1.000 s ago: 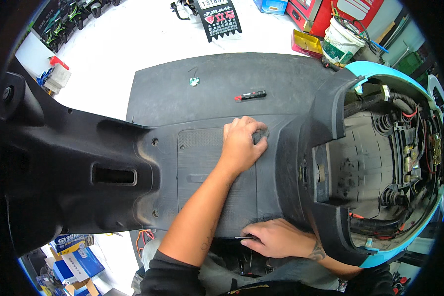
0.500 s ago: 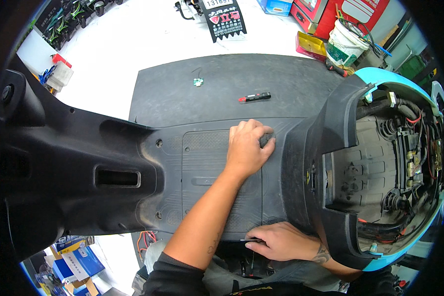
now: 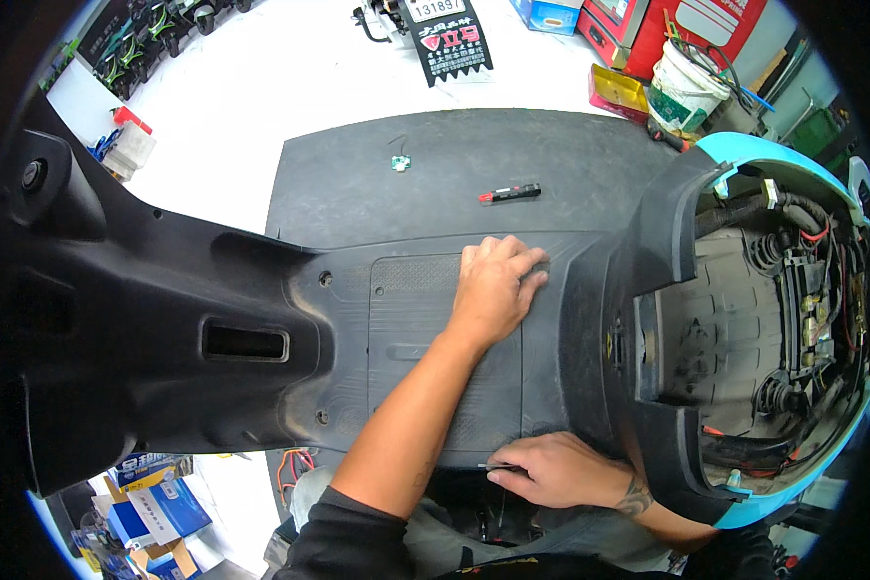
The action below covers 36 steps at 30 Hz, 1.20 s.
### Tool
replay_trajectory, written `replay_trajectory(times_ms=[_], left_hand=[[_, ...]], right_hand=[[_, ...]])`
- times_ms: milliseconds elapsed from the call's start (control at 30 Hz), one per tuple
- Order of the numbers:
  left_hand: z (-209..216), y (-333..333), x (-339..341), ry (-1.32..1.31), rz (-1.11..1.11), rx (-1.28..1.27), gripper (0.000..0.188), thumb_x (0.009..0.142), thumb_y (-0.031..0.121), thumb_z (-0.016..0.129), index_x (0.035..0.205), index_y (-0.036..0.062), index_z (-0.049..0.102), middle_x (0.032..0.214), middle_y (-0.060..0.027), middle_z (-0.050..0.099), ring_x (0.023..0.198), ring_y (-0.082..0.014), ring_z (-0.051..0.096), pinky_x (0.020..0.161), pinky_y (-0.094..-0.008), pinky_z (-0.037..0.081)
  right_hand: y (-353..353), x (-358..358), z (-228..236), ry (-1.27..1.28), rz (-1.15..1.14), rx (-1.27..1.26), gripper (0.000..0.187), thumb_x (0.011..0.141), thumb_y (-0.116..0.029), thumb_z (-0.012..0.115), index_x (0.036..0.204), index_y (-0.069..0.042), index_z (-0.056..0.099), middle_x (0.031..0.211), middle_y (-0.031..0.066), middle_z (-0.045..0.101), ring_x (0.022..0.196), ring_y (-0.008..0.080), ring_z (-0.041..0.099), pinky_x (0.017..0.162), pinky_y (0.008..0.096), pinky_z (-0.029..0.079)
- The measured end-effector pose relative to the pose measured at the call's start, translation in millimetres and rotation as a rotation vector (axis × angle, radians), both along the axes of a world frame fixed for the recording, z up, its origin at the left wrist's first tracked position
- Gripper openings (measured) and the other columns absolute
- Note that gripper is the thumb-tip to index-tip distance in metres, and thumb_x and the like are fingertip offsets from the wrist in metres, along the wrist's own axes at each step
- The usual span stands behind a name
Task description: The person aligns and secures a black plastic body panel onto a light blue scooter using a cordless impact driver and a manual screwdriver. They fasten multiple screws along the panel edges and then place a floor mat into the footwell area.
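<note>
A black plastic scooter body with a ribbed footboard [image 3: 416, 300] lies across the view. My left hand [image 3: 493, 295] rests on the far right part of the footboard, fingers bent and thumb apart, with no held object showing. My right hand [image 3: 561, 471] is closed at the near edge of the footboard. Between its thumb and fingers is a thin tool with a narrow metal tip [image 3: 486, 466] pointing left; the rest of it is hidden in the hand.
A red-and-black pen-shaped tool [image 3: 510, 193] and a small green circuit board [image 3: 401, 163] lie on the dark mat [image 3: 338, 193]. At right, the opened front housing [image 3: 778, 145] shows wiring. Blue boxes [image 3: 169, 512] stand lower left, a white bucket [image 3: 684, 87] upper right.
The whole view has shifted slightly, so the scooter body and mat sit a little farther right. Both hands keep nearly the same places on the footboard.
</note>
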<state>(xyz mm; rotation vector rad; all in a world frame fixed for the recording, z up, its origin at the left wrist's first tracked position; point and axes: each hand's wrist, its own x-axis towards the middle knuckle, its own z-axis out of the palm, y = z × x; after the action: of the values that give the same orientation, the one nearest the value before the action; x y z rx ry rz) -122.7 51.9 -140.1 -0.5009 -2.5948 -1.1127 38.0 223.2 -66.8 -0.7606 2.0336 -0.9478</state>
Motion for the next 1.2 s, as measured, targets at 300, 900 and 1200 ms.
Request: replay_trajectory(times_ms=[300,900,1200], left_hand=[[1.6,6.8,-0.6,0.021,0.031,-0.001,0.023,0.088,0.022,0.082,0.109,0.0133,0.079,0.103,-0.0040,0.069,0.102,-0.0256,0.062,0.093,-0.0399,0.044],[-0.6,7.3,-5.9,0.019,0.041,0.024,0.022,0.082,0.021,0.081,0.102,0.0114,0.078,0.095,-0.0047,0.067,0.093,-0.0258,0.063,0.088,-0.0394,0.045],[1.0,11.0,-8.0,0.077,0.044,0.013,0.020,0.080,0.020,0.082,0.097,0.0110,0.077,0.092,-0.0053,0.067,0.092,-0.0266,0.063,0.087,-0.0403,0.045]], right_hand=[[1.3,-0.7,0.0,-0.012,0.019,0.002,0.035,0.107,-0.035,0.065,0.117,-0.003,0.076,0.104,0.0184,0.078,0.092,0.0396,0.076,0.079,0.0468,0.060],[0.1,-2.1,3.4,-0.035,0.048,0.039,0.038,0.107,-0.036,0.066,0.118,0.000,0.075,0.106,0.0197,0.078,0.093,0.0385,0.077,0.082,0.0458,0.061],[-0.5,-1.2,1.6,-0.034,0.055,0.043,0.037,0.107,-0.034,0.065,0.118,-0.001,0.075,0.106,0.0186,0.079,0.094,0.0367,0.077,0.083,0.0447,0.061]])
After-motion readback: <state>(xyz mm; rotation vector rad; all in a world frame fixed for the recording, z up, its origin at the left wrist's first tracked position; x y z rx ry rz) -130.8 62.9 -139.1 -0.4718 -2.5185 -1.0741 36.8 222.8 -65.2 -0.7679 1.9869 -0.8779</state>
